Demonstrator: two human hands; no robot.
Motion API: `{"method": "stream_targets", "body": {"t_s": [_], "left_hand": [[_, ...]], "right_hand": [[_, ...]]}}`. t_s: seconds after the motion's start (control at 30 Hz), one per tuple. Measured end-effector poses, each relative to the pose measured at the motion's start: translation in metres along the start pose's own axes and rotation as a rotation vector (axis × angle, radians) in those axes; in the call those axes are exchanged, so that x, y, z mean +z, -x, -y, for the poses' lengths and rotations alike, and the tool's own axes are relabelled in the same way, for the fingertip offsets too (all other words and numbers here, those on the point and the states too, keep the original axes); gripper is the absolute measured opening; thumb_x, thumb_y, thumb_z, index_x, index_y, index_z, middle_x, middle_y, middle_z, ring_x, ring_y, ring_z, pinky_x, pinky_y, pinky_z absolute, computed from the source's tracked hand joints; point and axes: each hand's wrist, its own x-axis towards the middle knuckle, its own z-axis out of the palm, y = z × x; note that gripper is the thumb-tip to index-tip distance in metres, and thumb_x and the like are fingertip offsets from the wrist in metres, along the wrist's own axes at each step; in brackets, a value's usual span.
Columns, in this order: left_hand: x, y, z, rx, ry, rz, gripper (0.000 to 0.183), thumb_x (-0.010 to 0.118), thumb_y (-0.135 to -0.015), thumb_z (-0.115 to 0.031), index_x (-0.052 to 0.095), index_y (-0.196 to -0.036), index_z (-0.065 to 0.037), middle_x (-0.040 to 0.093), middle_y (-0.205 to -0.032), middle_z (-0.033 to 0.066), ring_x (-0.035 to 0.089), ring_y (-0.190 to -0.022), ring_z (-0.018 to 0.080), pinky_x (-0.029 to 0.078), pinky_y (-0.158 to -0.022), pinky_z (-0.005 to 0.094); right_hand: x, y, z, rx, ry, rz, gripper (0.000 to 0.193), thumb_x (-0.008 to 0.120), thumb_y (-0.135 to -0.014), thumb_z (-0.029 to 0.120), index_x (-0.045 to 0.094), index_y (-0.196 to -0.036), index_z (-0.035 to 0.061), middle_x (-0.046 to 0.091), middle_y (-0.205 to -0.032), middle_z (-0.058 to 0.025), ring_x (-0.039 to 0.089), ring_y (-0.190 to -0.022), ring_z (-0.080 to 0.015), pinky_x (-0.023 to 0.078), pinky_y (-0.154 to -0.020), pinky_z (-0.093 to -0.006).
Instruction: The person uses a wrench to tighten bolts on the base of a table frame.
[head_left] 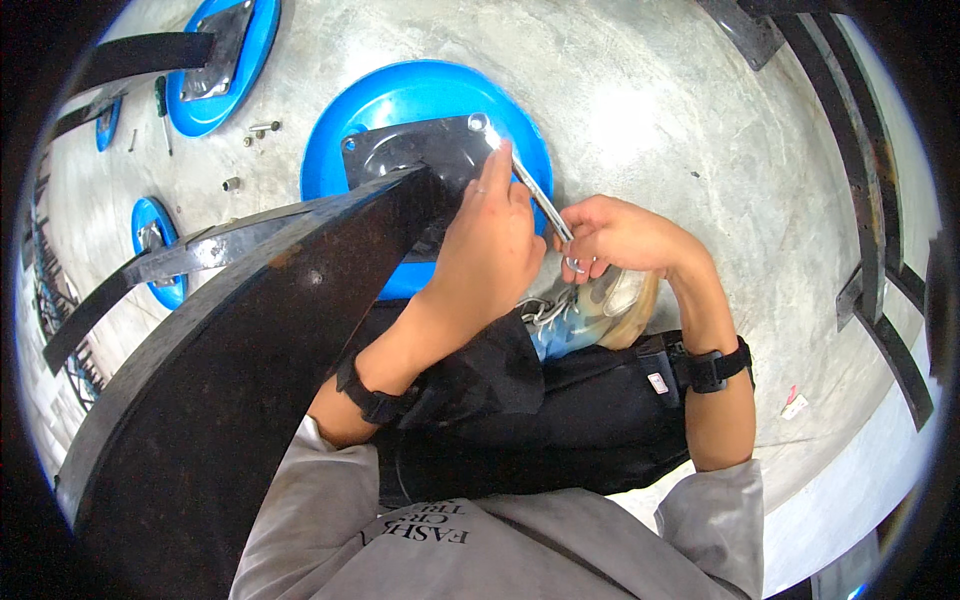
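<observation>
My right hand [618,238] grips the near end of a silver wrench [543,203], whose open jaw shows below the fingers. The wrench slants up to a corner of a black metal plate [400,145], close to a round hole or bolt place there. My left hand [490,235] is over the plate's right side, index finger stretched to the wrench's far end and other fingers bent. Its thumb and anything pinched underneath are hidden. The plate lies on a blue round disc [400,85] and joins a wide black curved metal beam [250,350] running down the left side.
More blue discs with black plates, like one at upper left [250,50], stand with curved beams. A screwdriver [162,105] and small metal fasteners [262,130] lie on the grey floor [650,110]. Long black bars [865,170] stand at right. My shoe [575,325] is below my hands.
</observation>
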Motion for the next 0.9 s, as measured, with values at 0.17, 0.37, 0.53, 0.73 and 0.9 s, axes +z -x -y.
{"method": "stream_targets", "body": {"t_s": [0.17,0.37,0.53,0.73,0.9], "left_hand": [[-0.002,0.0,-0.001,-0.023,-0.067,0.057,0.026,0.05,-0.07,-0.003,0.046,-0.09,0.013,0.028,-0.123,0.0397,0.041,-0.104,0.0503,0.035,-0.091,0.0459],[-0.003,0.0,0.006,-0.004,-0.071,0.077,0.026,0.049,-0.071,-0.003,0.046,-0.091,0.013,0.029,-0.122,0.0394,0.042,-0.104,0.0495,0.035,-0.091,0.0454],[-0.002,-0.001,0.013,0.037,-0.039,0.05,0.032,0.05,-0.072,-0.004,0.046,-0.101,0.01,0.029,-0.124,0.0381,0.043,-0.103,0.0487,0.036,-0.089,0.0443],[0.006,-0.008,0.01,0.018,0.191,-0.025,0.038,0.051,-0.074,-0.005,0.046,-0.11,0.004,0.028,-0.13,0.0316,0.052,-0.09,0.0413,0.043,-0.075,0.0392],[0.004,-0.01,0.009,-0.028,0.274,-0.046,0.052,0.051,-0.074,-0.005,0.034,-0.122,0.004,0.025,-0.132,0.029,0.05,-0.098,0.0387,0.042,-0.079,0.0384]], "right_hand": [[0.008,-0.008,-0.005,-0.042,0.083,0.002,0.017,0.048,-0.076,0.01,0.056,-0.083,-0.0031,0.061,-0.073,-0.0111,0.059,-0.062,-0.0174,0.048,-0.056,-0.0275],[0.018,-0.012,-0.006,-0.017,0.039,-0.021,0.02,0.048,-0.08,0.014,0.057,-0.079,-0.0039,0.061,-0.069,-0.0099,0.06,-0.062,-0.0168,0.049,-0.056,-0.0271],[-0.008,0.006,0.003,0.028,0.052,-0.268,0.016,0.054,-0.08,0.016,0.06,-0.086,0.0025,0.058,-0.065,-0.0029,0.056,-0.06,-0.009,0.044,-0.051,-0.0224],[-0.03,0.017,0.009,-0.381,-0.069,-0.841,0.015,0.054,-0.081,0.012,0.061,-0.089,0.001,0.059,-0.063,-0.0038,0.052,-0.058,-0.0085,0.041,-0.057,-0.021],[-0.03,0.011,0.005,-0.478,-0.174,-0.813,0.017,0.053,-0.082,0.012,0.059,-0.092,-0.0014,0.061,-0.069,-0.007,0.053,-0.06,-0.0094,0.042,-0.059,-0.0222]]}}
